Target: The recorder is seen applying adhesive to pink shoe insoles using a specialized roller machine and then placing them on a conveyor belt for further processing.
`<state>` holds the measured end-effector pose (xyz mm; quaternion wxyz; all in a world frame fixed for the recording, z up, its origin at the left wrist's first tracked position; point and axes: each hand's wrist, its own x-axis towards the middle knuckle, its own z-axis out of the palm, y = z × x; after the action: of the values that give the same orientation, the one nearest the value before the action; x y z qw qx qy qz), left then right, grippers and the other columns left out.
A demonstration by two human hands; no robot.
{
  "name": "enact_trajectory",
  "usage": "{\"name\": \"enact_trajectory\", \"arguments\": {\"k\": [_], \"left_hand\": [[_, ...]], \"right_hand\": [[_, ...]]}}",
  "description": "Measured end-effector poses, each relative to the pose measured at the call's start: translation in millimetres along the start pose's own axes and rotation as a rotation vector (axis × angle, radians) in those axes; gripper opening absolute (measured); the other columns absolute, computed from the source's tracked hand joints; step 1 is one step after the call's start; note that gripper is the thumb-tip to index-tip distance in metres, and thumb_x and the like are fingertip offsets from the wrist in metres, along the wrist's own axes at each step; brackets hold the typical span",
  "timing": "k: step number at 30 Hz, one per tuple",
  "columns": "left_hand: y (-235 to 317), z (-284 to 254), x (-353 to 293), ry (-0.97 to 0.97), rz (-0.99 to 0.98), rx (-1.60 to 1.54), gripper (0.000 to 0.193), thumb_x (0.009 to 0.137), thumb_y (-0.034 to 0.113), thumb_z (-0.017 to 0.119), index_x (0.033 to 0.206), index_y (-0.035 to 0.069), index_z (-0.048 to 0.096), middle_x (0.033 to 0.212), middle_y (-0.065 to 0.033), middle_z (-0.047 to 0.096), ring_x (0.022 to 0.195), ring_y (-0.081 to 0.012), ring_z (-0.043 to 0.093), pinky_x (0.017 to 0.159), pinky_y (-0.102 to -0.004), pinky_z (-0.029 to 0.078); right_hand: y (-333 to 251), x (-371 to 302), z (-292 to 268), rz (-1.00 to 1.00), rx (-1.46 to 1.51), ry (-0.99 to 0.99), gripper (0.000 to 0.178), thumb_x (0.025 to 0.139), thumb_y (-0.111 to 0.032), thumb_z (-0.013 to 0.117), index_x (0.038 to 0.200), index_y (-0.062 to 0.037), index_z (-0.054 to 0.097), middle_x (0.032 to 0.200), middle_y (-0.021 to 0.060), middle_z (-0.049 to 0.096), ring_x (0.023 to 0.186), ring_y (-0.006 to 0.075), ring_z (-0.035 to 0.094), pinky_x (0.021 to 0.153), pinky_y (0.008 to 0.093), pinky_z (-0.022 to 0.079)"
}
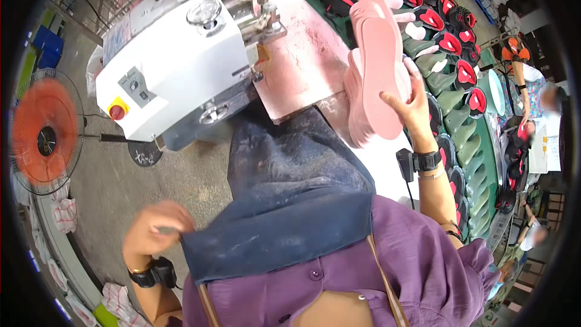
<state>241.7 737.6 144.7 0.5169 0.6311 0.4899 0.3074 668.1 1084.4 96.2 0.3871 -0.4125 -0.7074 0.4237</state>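
Observation:
My right hand [413, 106] grips the lower part of a pink insole [380, 72], thumb on its face and fingers round its right edge. That insole lies on a thick stack of similar pink insoles [358, 112], fanned out at the side. One insole at the top of the pile sticks out toward the far end. At lower left, my left hand [156, 233] is beside the corner of the dark blue apron [278, 230] on my lap. Its fingers are curled together and slightly blurred; whatever they hold, if anything, cannot be made out.
A white machine [175, 66] with a red knob stands ahead on the left, its worktable [302, 54] dusted pink. Black-and-red shoes [448, 42] and green shoe lasts [469, 145] line the right side. An orange fan [47, 130] stands far left. Other people work at far right.

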Motion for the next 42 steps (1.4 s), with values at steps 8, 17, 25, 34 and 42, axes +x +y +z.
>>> {"name": "enact_trajectory", "arguments": {"k": [8, 17, 25, 34, 42], "left_hand": [[-18.3, 10.5, 137.4, 0.275, -0.069, -0.268, 0.055, 0.087, 0.018, 0.071, 0.135, 0.001, 0.05, 0.133, -0.011, 0.056, 0.123, -0.0217, 0.054, 0.103, -0.0358, 0.044], [-5.8, 82.0, 346.9, 0.629, -0.017, -0.081, 0.083, 0.086, 0.016, 0.074, 0.149, 0.001, 0.023, 0.14, -0.0141, 0.044, 0.126, -0.0212, 0.047, 0.107, -0.0369, 0.039], [-9.6, 103.6, 387.9, 0.815, -0.077, -0.683, 0.056, 0.084, 0.008, 0.074, 0.131, -0.002, 0.045, 0.123, -0.0117, 0.06, 0.11, -0.0178, 0.06, 0.095, -0.0313, 0.048], [-34.6, 116.6, 380.6, 0.806, -0.233, -0.922, 0.044, 0.09, 0.019, 0.069, 0.126, 0.0, 0.053, 0.117, -0.0074, 0.063, 0.105, -0.0156, 0.061, 0.092, -0.0308, 0.048], [-91.0, 134.3, 358.2, 0.637, -0.363, -0.976, 0.042, 0.087, 0.018, 0.071, 0.122, -0.001, 0.058, 0.111, -0.0079, 0.066, 0.099, -0.0167, 0.064, 0.088, -0.0318, 0.05]], "right_hand": [[0.4, 2.4, 35.9, 0.391, 0.592, -0.215, 0.084, 0.079, -0.01, 0.074, 0.147, 0.0043, 0.026, 0.134, 0.0148, 0.05, 0.118, 0.0203, 0.054, 0.1, 0.0332, 0.044], [26.4, 9.5, 74.6, -0.084, 0.14, -0.161, 0.089, 0.072, -0.024, 0.084, 0.144, 0.0009, 0.036, 0.128, 0.0173, 0.051, 0.118, 0.0244, 0.053, 0.101, 0.0363, 0.042], [45.0, 10.8, 55.7, -0.18, -0.025, -0.211, 0.077, 0.079, -0.028, 0.073, 0.138, 0.0069, 0.039, 0.114, 0.0233, 0.049, 0.107, 0.0381, 0.05, 0.094, 0.0439, 0.041], [44.3, 1.8, 46.0, -0.06, 0.025, -0.244, 0.069, 0.085, -0.025, 0.07, 0.137, 0.0077, 0.038, 0.113, 0.0237, 0.054, 0.101, 0.0378, 0.059, 0.086, 0.0409, 0.048], [71.3, -41.6, 71.7, 0.157, 0.148, -0.137, 0.07, 0.083, -0.025, 0.073, 0.134, 0.0092, 0.04, 0.114, 0.0255, 0.05, 0.107, 0.0364, 0.054, 0.092, 0.0401, 0.046]]}}
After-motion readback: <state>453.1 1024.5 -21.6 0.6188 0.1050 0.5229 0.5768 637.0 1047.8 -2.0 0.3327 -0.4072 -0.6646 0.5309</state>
